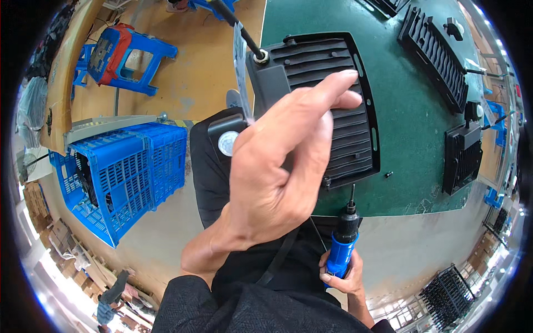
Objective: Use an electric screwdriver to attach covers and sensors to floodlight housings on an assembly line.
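My left hand (277, 166) is raised close in front of a black floodlight housing (350, 133) with a ribbed back. Its thumb and fingertips come together; whatever they may pinch is hidden. Part of the housing is covered by this hand. A black cable (244, 30) rises from a metal gland at the housing's upper left, with a tag (240, 72) beside it. Left of my wrist shows a black sensor unit with a white dome (226, 143). Lower down, my right hand (344, 275) is wrapped round a blue and black electric screwdriver (343, 244), its bit pointing up toward the housing's lower edge.
The green tabletop (405, 144) bears a small dark part (388, 174), a ribbed housing (436, 61) and another one (462, 158) at the right. A blue crate (127, 172) stands on its side at left. Behind it are a blue stool (147, 61) and a wooden bench edge (65, 72).
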`<state>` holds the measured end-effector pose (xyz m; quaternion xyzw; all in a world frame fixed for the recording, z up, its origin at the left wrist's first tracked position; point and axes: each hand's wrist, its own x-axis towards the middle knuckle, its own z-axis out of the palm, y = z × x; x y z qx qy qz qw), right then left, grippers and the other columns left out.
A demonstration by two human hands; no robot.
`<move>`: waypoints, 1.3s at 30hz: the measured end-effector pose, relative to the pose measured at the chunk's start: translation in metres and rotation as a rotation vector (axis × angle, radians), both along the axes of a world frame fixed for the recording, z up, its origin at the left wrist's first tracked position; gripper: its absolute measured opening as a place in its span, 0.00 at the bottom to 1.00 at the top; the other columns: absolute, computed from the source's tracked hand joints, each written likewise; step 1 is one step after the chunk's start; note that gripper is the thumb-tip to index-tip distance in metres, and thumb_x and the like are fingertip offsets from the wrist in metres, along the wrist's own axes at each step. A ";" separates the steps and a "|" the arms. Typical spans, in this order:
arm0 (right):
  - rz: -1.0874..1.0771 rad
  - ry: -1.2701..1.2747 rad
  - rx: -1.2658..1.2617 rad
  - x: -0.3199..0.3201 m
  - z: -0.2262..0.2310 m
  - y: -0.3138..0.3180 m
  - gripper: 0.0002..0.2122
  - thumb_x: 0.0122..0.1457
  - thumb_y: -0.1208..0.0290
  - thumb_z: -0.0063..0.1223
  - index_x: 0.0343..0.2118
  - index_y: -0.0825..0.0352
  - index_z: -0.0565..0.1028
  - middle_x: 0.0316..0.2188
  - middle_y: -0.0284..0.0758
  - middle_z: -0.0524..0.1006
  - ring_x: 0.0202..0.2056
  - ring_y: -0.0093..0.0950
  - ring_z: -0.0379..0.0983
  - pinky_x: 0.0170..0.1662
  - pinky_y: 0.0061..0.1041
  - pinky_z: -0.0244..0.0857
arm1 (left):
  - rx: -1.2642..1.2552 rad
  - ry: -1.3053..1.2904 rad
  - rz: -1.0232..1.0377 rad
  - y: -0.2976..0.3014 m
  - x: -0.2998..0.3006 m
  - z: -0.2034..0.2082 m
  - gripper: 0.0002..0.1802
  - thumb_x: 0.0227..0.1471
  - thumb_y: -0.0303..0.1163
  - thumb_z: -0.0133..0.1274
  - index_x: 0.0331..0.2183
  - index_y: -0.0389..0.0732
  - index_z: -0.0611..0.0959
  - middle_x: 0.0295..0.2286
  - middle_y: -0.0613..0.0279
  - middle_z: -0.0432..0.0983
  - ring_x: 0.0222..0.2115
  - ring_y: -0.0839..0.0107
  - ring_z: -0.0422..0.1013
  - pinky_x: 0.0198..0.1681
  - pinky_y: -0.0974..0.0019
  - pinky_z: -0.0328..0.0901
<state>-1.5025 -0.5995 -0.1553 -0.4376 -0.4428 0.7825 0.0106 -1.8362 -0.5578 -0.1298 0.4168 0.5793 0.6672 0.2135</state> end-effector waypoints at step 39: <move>-0.067 0.052 -0.020 0.002 -0.004 -0.002 0.31 0.46 0.75 0.71 0.53 0.73 0.67 0.32 0.38 0.79 0.32 0.22 0.77 0.38 0.25 0.72 | 0.085 1.013 -0.019 0.100 0.010 -0.014 0.25 0.57 0.42 0.55 0.11 0.44 0.81 0.13 0.64 0.74 0.23 0.68 0.72 0.39 0.59 0.65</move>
